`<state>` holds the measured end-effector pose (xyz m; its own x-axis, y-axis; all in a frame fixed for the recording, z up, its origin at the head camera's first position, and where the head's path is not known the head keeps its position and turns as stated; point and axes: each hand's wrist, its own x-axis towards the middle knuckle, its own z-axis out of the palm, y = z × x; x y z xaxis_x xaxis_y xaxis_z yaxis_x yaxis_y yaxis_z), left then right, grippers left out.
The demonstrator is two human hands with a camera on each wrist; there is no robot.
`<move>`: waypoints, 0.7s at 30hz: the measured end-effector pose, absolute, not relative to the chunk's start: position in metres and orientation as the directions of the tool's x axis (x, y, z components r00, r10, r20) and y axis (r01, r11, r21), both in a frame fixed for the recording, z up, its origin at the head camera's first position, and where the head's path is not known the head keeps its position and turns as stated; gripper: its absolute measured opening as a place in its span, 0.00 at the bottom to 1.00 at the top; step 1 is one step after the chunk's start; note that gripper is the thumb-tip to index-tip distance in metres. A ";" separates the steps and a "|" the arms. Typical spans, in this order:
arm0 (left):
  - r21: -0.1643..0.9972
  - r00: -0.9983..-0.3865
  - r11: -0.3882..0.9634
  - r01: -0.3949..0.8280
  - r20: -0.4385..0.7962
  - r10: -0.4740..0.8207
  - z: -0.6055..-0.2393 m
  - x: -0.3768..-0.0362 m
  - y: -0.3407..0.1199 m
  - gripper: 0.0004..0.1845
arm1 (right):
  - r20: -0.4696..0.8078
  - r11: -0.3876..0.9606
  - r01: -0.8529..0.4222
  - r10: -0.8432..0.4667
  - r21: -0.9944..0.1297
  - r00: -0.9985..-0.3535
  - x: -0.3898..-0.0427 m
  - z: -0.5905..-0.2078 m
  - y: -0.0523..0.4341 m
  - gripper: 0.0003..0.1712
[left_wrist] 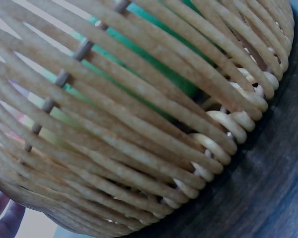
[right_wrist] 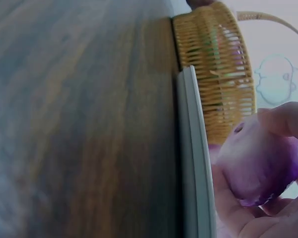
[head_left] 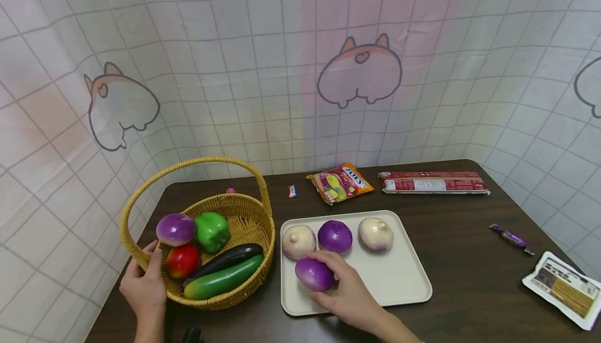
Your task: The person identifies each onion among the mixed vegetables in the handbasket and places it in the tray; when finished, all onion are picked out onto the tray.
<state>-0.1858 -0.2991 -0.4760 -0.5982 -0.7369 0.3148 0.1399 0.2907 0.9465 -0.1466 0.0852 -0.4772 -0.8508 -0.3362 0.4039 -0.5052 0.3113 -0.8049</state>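
In the head view my right hand (head_left: 349,293) grips a purple-and-white onion (head_left: 313,274) over the left part of the cream tray (head_left: 399,285). The right wrist view shows fingers and thumb around this onion (right_wrist: 258,163), its pale end facing the camera. Three more onions lie on the tray: two pale side up (head_left: 299,241), (head_left: 375,234), and one purple side up (head_left: 335,237). My left hand (head_left: 145,283) holds the wicker basket (head_left: 244,202) at its left rim, by the handle's base. Inside are an onion (head_left: 176,229), green pepper (head_left: 212,232), red fruit (head_left: 183,260), eggplant (head_left: 225,263) and cucumber (head_left: 225,278).
Behind the tray lie a candy bag (head_left: 340,184), a small wrapped candy (head_left: 292,191) and a long red package (head_left: 432,182). A purple-wrapped candy (head_left: 512,238) and a white packet (head_left: 563,288) are at the right. A patterned curtain (head_left: 235,97) hangs behind the table.
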 end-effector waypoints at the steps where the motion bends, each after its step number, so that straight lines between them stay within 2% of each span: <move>1: 0.946 -0.597 0.293 0.140 0.316 -0.737 -0.476 -0.186 -0.299 0.14 | 0.395 0.312 -0.494 -0.330 -0.812 -0.857 -0.147 -0.478 0.086 0.40; 5: 0.945 -0.593 0.298 0.136 0.319 -0.740 -0.476 -0.186 -0.299 0.14 | 0.374 0.299 -0.469 -0.324 -0.831 -0.869 -0.149 -0.481 0.090 0.34; 10: 0.948 -0.594 0.278 0.155 0.314 -0.741 -0.475 -0.187 -0.299 0.12 | 0.411 0.276 -0.499 -0.320 -0.821 -0.854 -0.149 -0.484 0.091 0.28; 16: 0.954 -0.600 0.252 0.164 0.299 -0.742 -0.475 -0.187 -0.299 0.11 | 0.464 0.254 -0.547 -0.320 -0.798 -0.826 -0.149 -0.489 0.089 0.26; 21: 0.954 -0.607 0.246 0.170 0.298 -0.737 -0.474 -0.186 -0.299 0.12 | 0.471 0.291 -0.554 -0.311 -0.780 -0.826 -0.148 -0.490 0.088 0.31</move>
<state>-0.1859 -0.2985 -0.4739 -0.6070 -0.7368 0.2977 0.1699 0.2456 0.9544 -0.1481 0.0878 -0.4902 -0.8256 -0.3108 0.4710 -0.5543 0.2907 -0.7799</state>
